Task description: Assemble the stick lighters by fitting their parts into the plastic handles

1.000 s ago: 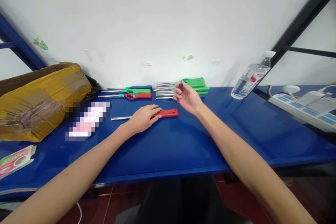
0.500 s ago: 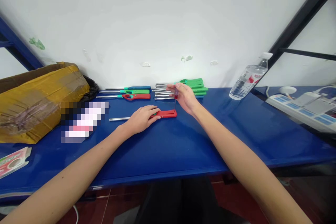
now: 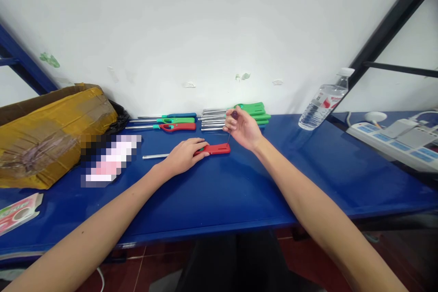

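Note:
A red long-necked lighter point(image 3: 219, 148) lies on the blue table, its metal tube pointing left. My left hand point(image 3: 185, 155) is closed over its trigger area and holds it down against the tabletop. My right hand point(image 3: 244, 130) is wrapped round a screwdriver point(image 3: 229, 138), whose handle is mostly hidden by the fingers. The thin shaft slants down to the right end of the red handle, and its tip meets the lighter there. Behind the hands lie a stack of green lighters point(image 3: 253, 108) and a looser group with a red lighter point(image 3: 181, 126) at its front.
A taped cardboard box point(image 3: 54, 132) stands on the left, with a blurred-out item point(image 3: 112, 157) beside it and a printed card point(image 3: 20, 212) nearer me. A water bottle point(image 3: 323, 100) leans at the back right, near a white power strip point(image 3: 397, 141).
My right hand has turned, its fingers now curled more tightly round the screwdriver handle, and the shaft tilts more. My left hand and the red lighter have stayed put.

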`<move>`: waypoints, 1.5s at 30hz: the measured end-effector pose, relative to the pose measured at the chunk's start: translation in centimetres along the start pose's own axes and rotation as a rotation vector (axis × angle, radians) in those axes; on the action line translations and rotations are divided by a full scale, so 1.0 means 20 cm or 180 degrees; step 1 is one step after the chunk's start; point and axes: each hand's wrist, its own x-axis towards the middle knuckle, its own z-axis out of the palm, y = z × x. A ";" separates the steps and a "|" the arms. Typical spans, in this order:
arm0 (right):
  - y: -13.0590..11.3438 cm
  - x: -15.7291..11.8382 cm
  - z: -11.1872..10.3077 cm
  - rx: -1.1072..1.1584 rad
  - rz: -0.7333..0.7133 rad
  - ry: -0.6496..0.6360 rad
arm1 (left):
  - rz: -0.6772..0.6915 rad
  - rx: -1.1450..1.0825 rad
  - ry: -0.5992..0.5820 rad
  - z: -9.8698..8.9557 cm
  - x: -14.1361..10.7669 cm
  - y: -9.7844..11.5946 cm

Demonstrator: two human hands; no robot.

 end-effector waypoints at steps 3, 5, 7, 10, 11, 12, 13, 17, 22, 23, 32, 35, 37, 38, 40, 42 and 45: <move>0.00 0.01 -0.02 -0.0085 0.0098 0.0069 | 0.0007 -0.0007 -0.0015 0.00 0.00 0.00; 0.00 0.02 -0.04 -0.0194 0.0038 0.0020 | 0.0000 -0.0008 -0.0016 0.00 0.01 0.00; 0.01 0.03 -0.06 -0.0388 -0.0116 -0.0026 | -0.0012 -0.0005 -0.0023 0.00 0.01 0.00; 0.02 0.04 -0.08 -0.0813 -0.0397 0.0088 | -0.0004 -0.0010 -0.0023 0.00 0.01 0.00; 0.02 0.04 -0.09 -0.0944 -0.0475 0.0143 | 0.0005 -0.0015 -0.0017 0.00 0.01 0.00; 0.02 0.04 -0.09 -0.1053 -0.0541 0.0183 | 0.0010 -0.0020 -0.0005 0.00 0.01 0.00; 0.02 0.04 -0.09 -0.1136 -0.0595 0.0212 | 0.0011 -0.0025 0.0011 0.00 0.00 0.00; 0.03 0.02 -0.05 -0.0998 -0.0614 0.0241 | 0.0007 -0.0026 0.0038 0.00 0.00 0.00; 0.01 0.01 -0.01 -0.0395 -0.0212 -0.0064 | 0.0026 -0.0030 0.0052 0.00 0.00 0.01; 0.01 0.01 -0.01 -0.0321 -0.0150 -0.0101 | 0.0022 -0.0043 0.0055 0.00 0.00 0.00; 0.01 0.01 -0.04 -0.0218 0.0017 -0.0165 | 0.0023 -0.0049 0.0039 0.00 0.00 0.01; 0.03 0.02 -0.05 -0.0596 -0.0214 -0.0029 | 0.0034 -0.0039 0.0034 -0.01 0.00 0.01; 0.05 0.03 -0.06 -0.0787 -0.0406 0.0103 | 0.0032 -0.0014 0.0021 -0.01 0.00 0.02; 0.05 0.04 -0.06 -0.0872 -0.0474 0.0153 | 0.0028 0.0003 0.0016 -0.01 0.00 0.02; 0.04 0.04 -0.07 -0.1068 -0.0572 0.0222 | 0.0006 0.0034 0.0008 -0.01 0.00 0.02; 0.01 0.03 -0.09 -0.1359 -0.0668 0.0228 | -0.0035 0.0042 0.0004 -0.01 0.00 0.03; -0.08 0.00 -0.13 -0.1965 -0.0823 0.0135 | -0.0063 0.0030 -0.0004 -0.01 0.00 0.03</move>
